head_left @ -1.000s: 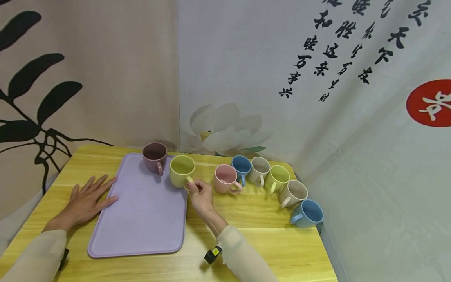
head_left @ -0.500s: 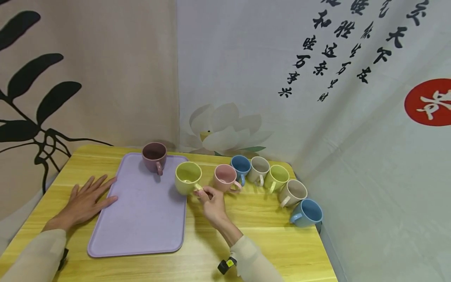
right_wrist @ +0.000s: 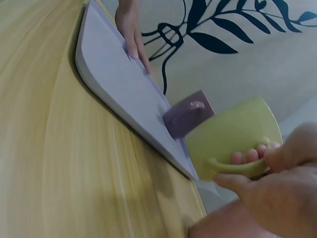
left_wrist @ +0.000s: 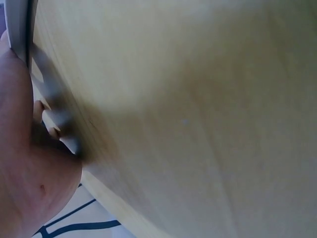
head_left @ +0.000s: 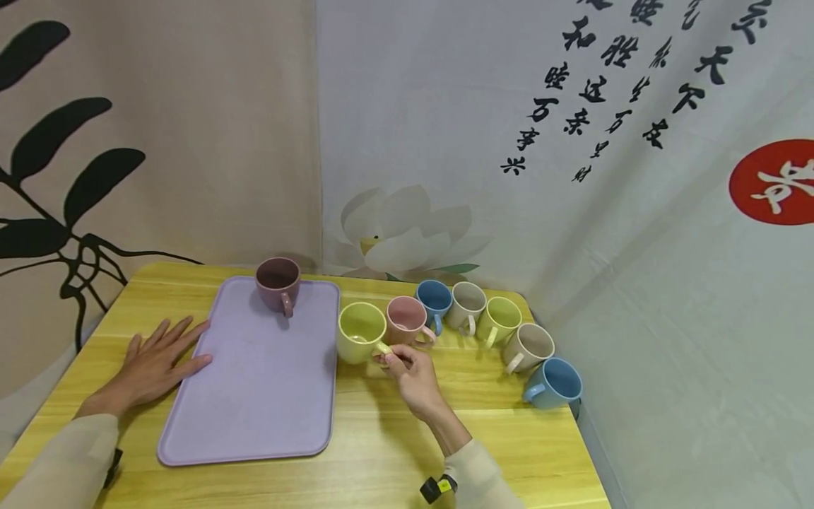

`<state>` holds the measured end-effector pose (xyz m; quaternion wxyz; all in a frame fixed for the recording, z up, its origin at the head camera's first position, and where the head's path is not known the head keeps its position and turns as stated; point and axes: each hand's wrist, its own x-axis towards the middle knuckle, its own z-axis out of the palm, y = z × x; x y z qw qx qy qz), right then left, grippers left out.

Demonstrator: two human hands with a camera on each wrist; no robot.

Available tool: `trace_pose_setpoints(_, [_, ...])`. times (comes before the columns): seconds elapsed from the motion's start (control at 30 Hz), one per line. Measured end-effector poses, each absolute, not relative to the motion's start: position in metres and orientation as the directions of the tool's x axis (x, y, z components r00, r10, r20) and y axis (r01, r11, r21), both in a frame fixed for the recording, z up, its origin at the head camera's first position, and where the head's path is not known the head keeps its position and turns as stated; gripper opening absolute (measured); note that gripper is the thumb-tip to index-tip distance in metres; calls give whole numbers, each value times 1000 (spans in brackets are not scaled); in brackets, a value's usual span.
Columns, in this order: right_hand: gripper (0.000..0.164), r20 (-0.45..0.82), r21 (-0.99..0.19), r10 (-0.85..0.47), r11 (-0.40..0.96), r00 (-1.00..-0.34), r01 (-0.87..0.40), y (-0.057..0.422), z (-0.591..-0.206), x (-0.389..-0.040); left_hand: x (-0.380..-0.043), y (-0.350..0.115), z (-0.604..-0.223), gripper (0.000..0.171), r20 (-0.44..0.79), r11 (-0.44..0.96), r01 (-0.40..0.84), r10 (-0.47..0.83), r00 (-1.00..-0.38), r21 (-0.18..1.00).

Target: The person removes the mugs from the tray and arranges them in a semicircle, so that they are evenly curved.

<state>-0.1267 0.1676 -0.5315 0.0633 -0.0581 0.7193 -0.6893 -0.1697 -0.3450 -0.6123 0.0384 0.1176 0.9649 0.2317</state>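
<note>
My right hand point(head_left: 416, 378) pinches the handle of a yellow-green mug point(head_left: 361, 332), held upright between the tray's right edge and a pink mug point(head_left: 407, 318). In the right wrist view, fingers point(right_wrist: 247, 154) pass through that mug's handle. A lavender tray point(head_left: 254, 396) lies on the wooden table, with a purple mug point(head_left: 278, 283) standing at its far edge. Spread flat, my left hand point(head_left: 149, 364) rests at the tray's left edge, its thumb and fingertips touching the rim. The left wrist view shows only part of that hand point(left_wrist: 29, 163), close and blurred.
Right of the pink mug stand a dark blue mug point(head_left: 435, 302), a grey-white mug point(head_left: 466, 305), another yellow-green mug point(head_left: 501, 319), a beige mug point(head_left: 529, 346) and a light blue mug point(head_left: 555, 384) near the table's right edge. A printed cloth backdrop point(head_left: 407, 141) hangs behind.
The yellow-green mug has moved right and nearer to me in my right hand, from over the tray to beside the pink mug. My left hand has stayed in place.
</note>
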Motion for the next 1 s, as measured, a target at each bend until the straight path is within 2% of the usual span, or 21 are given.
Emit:
trace_pose_setpoints(0.37, [27,-41,-998,-225,54,-973,30,204,-535,-122,-169,-345,-613,84,-21,862,208,245,-969,462])
trace_pose_setpoints(0.6, [29,-4,-996,-280,87,-960,-22,229,-539,-119,-169,-345,-611,84,-28,861,204,245,-969,465])
trace_pose_setpoints(0.8, [28,-2,-993,-274,118,-962,-31,244,-547,-120,-170,-347,-615,84,-15,857,204,239,-971,474])
trace_pose_setpoints(1.0, [30,-13,-996,-282,92,-959,-13,250,-554,-123,-169,-345,-612,86,-25,855,198,238,-971,480])
